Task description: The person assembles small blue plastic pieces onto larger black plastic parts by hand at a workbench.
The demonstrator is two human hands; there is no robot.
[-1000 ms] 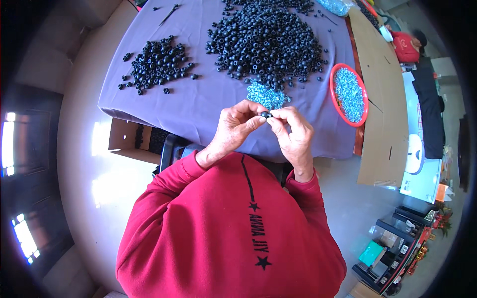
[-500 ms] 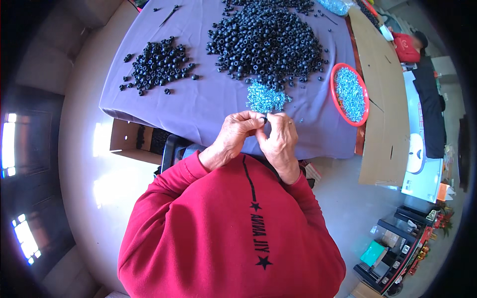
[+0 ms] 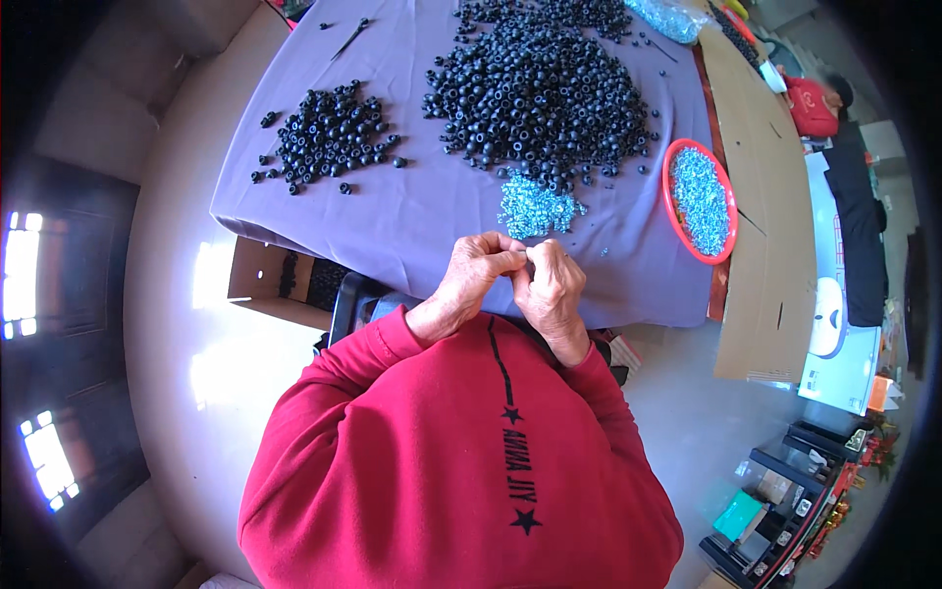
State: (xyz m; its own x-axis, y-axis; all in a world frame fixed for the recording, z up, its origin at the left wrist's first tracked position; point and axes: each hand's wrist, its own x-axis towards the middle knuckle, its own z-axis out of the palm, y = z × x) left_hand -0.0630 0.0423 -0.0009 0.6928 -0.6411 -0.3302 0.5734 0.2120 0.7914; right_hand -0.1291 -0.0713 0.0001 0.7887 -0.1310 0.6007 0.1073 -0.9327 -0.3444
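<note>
My left hand (image 3: pixel 473 280) and my right hand (image 3: pixel 551 293) meet at the table's near edge, thumbs and fingers pinched tip to tip. Whatever they hold between them is too small to make out. Just beyond the fingertips lies a small heap of shiny light-blue pieces (image 3: pixel 535 207). It touches the front of a large pile of round black pieces with holes (image 3: pixel 540 93). A smaller group of the same black pieces (image 3: pixel 329 135) is spread to the left. All of this rests on a purple-grey cloth (image 3: pixel 412 236).
To the right, a red-rimmed oval basket (image 3: pixel 732 211) holds more light-blue pieces, beside a cardboard sheet (image 3: pixel 770 196). Dark scissors (image 3: pixel 348 41) lie at the far left. Below the table stands an open cardboard box (image 3: pixel 257 270). Another person in red (image 3: pixel 810 103) is at the far right.
The whole view has shifted a little, so the table sits lower and further right. A small dark piece showed between my fingertips before and is now hidden. My hands stay pinched together.
</note>
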